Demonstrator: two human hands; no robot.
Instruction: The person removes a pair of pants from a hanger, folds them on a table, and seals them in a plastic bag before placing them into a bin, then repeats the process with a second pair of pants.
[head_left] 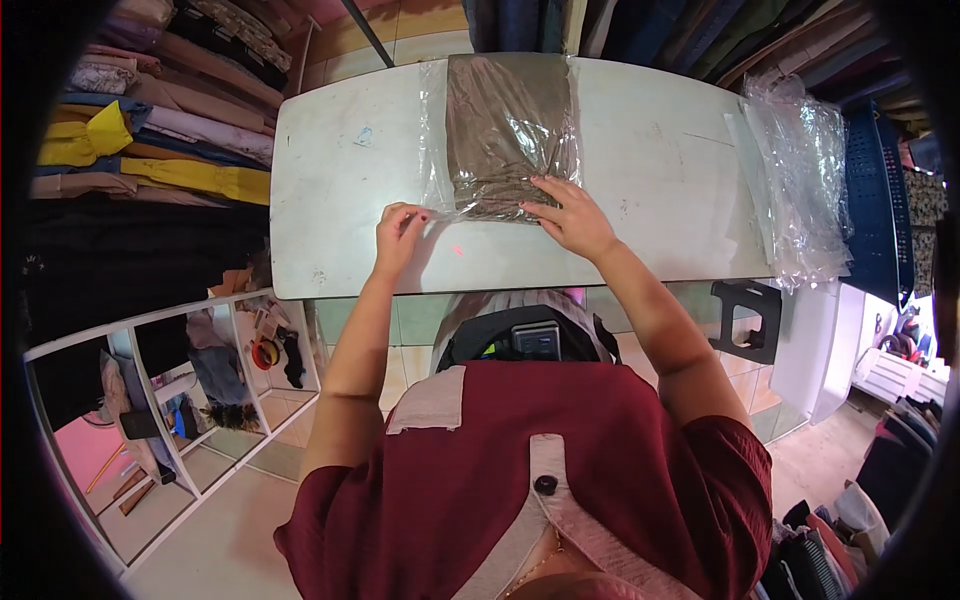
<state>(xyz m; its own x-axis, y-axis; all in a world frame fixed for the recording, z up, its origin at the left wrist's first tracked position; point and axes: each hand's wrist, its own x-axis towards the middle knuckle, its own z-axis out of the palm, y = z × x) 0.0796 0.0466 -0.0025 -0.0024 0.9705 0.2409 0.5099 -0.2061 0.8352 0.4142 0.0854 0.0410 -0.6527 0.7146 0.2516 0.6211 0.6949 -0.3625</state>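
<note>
A folded brown garment [505, 125] lies inside a clear plastic bag [432, 130] on the white table. My left hand [398, 238] is at the bag's near left corner, thumb and fingers pinched together on the plastic edge. On the near right part of the bag rests my right hand [578, 222], its fingers spread over the plastic and the garment beneath. The plastic looks wrinkled and shiny under the light.
The white table [340, 150] has a stack of clear plastic bags [797, 170] at its right end, beside a blue plastic crate [877, 205]. Folded clothes [190, 125] fill the left side. A white shelf frame [190, 440] stands low at left, a dark stool [746, 320] at right.
</note>
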